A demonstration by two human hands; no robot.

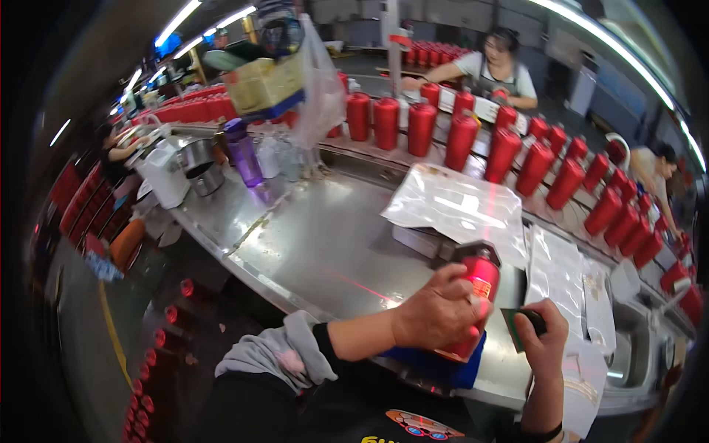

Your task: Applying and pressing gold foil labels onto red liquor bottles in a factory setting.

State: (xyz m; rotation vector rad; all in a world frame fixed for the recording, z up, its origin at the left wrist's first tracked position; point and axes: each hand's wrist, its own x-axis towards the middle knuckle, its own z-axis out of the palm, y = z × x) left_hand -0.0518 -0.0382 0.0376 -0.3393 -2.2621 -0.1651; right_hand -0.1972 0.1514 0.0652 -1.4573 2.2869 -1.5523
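A glossy red bottle (484, 282) with orange markings lies tilted in front of me, its neck end against a dark holder (473, 248). My left hand (436, 308) is closed over the bottle's side, fingers curled on it. Just to the right, my right hand (548, 341) grips a flat green scraper (512, 329) with a dark, rounded grip. The scraper's blade is apart from the bottle. Under the bottle's near end lies a blue pad (471, 373), partly hidden by the bottle and my forearm.
Glossy white sheets (454, 199) lie beyond the bottle on the metal table (317, 229). Rows of red bottles (421, 129) stand along a conveyor behind. A purple bottle (242, 153) stands far left, a sink (628, 354) at right. Co-workers sit across the line.
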